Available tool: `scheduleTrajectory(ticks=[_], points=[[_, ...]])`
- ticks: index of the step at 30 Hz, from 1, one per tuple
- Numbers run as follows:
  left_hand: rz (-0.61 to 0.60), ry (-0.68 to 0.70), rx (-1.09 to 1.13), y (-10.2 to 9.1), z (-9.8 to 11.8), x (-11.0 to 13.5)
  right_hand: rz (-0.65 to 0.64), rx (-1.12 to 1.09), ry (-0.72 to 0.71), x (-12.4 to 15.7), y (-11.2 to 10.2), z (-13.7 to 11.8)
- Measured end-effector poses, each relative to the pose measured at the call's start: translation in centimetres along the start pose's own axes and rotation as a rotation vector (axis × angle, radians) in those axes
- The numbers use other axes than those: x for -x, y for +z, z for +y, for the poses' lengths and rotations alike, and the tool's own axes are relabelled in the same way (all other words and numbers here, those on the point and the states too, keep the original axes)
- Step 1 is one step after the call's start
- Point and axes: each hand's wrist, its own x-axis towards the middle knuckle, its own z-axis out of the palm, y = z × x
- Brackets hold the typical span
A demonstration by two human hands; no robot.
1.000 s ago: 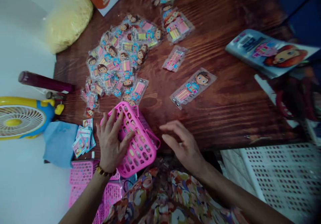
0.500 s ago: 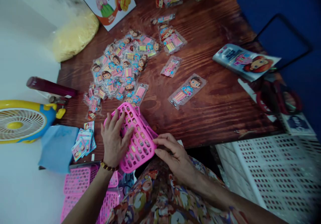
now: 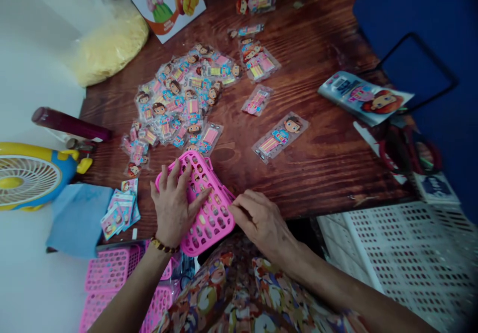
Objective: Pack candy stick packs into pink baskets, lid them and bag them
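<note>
A pink perforated plastic basket (image 3: 209, 213) lies tipped over at the near edge of the brown wooden table (image 3: 328, 159). My left hand (image 3: 172, 209) rests on its upturned side with fingers spread and curled over it. My right hand (image 3: 258, 219) grips the basket's right edge with fingers pinched together. Beyond the basket lies a heap of clear packets with cartoon figures (image 3: 182, 99). One larger single packet (image 3: 280, 136) lies to the right of the heap.
More pink baskets (image 3: 112, 273) sit low at the left beside a blue cloth (image 3: 76, 218), a small stack of cards (image 3: 119, 211) and a yellow fan (image 3: 33, 176). A white perforated crate (image 3: 407, 258) stands at the right. A picture booklet (image 3: 364, 99) and a yellow bag (image 3: 110, 47) lie on the table.
My right hand has come in from hovering over the table and closed on the basket's right edge. The left hand stayed on the basket. The view shifted slightly.
</note>
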Motion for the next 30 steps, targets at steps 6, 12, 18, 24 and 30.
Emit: scheduleTrajectory(ticks=[6,12,18,24,30], points=[[-0.028,-0.009,-0.024,-0.1,0.3,0.0,-0.021,0.103,0.05,-0.3,-0.4,0.2],[-0.014,-0.014,-0.02,0.0,0.4,-0.1,-0.004,-0.152,0.165,-1.3,0.6,0.9],[-0.006,-0.01,0.008,-0.1,0.4,-0.2,0.078,-0.246,0.104,-1.3,1.7,1.4],[-0.003,-0.009,0.071,-0.1,0.0,-0.2,0.14,-0.443,0.118,-0.5,1.4,1.2],[-0.006,-0.013,0.122,0.0,-0.3,0.0,0.099,-0.371,0.063,0.1,1.4,1.0]])
